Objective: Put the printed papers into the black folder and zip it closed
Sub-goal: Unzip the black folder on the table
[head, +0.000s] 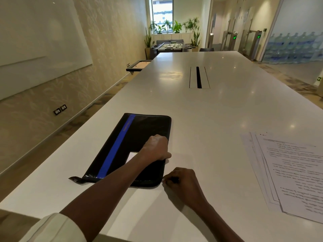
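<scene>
The black folder [132, 147], marked by a blue stripe, lies flat on the white table [218, 110] in the lower middle of the frame, and the printed papers [293, 170] sit well apart from it as a loosely fanned stack at the lower right edge. The left hand [156, 148] rests on the folder's right side with its fingers curled down over that edge, pinning the cover; whether they actually hook under the edge cannot be told. The right hand [181, 180] sits just below it at the folder's near right corner, fingers bunched in a pinch on something small that is probably the zipper pull (too small to make out clearly). The folder looks soft and thin, more pliable sleeve than rigid case, so it will likely slide or buckle under a zipper pull unless the cover is held down close to the slider, as the left hand does now. The papers are light, floppy and prone to splaying; they would best be squared up and taken by one long edge, both hands supporting them. None of the sheets is in the folder yet, judging by the stack.
</scene>
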{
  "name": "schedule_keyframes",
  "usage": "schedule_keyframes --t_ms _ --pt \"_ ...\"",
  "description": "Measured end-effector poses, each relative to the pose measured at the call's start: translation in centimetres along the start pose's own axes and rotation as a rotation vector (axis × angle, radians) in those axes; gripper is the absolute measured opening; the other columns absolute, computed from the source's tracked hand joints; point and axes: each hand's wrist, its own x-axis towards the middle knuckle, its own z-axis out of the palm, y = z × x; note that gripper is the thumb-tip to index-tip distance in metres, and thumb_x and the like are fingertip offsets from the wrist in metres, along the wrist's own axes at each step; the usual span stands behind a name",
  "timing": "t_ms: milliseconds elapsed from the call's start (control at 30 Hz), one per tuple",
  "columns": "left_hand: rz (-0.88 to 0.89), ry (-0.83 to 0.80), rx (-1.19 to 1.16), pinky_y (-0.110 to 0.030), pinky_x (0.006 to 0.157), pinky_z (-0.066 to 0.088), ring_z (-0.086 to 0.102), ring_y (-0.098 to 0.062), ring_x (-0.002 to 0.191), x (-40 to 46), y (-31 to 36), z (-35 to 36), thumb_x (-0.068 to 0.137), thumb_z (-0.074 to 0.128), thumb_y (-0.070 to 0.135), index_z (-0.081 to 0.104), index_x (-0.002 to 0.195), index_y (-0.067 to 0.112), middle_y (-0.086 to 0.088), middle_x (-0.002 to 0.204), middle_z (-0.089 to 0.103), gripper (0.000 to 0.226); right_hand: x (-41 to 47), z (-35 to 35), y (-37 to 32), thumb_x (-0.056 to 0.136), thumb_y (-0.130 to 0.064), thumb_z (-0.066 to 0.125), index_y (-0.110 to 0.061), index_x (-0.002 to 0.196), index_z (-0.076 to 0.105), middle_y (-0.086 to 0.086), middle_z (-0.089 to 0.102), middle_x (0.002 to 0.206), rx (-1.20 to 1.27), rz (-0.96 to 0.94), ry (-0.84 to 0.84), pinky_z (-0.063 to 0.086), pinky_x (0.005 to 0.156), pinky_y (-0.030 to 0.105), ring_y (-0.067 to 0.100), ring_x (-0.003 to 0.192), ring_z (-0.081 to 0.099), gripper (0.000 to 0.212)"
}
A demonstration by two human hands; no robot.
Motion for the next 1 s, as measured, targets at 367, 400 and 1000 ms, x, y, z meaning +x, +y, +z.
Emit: schedule_keyframes --t_ms 367,400,1000 --pt "0.001 0.033 -0.078 -0.019 0.044 0.036 0.056 -0.01 0.052 -0.8 0.1 0.1 0.08 0.074 0.03 0.05 0.065 0.018 0.0 0.064 0.056 0.03 -2.6 4.1 -3.3 0.076 -0.013 0.066 -0.007 0.073 0.073 0.002 0.071 0.067 0.015 0.017 0.04 0.046 0.059 0.027 0.017 0.062 0.06 0.01" --pt "0.0 0.044 -0.087 -0.018 0.043 0.036 0.056 -0.01 0.052 -1.0 0.1 0.2 0.08 0.073 0.029 0.049 0.064 0.018 0.0 0.064 0.056 0.031 -2.7 4.3 -3.3 0.077 -0.016 0.066 -0.007 0.076 0.074 0.005 0.071 0.068 -0.008 0.023 0.04 0.048 0.062 0.031 0.019 0.063 0.061 0.012" --pt "-0.246 0.143 -0.766 -0.01 0.047 0.046 0.065 -0.005 0.046 -16.2 -5.2 1.8 0.085 0.071 0.037 0.071 0.058 0.013 0.0 0.051 0.068 0.036 -2.3 4.3 -3.7 0.084 -0.028 0.07 -0.021 0.074 0.079 -0.007 0.073 0.065 -0.037 0.042 0.064 0.053 0.062 0.023 0.01 0.062 0.066 0.015"
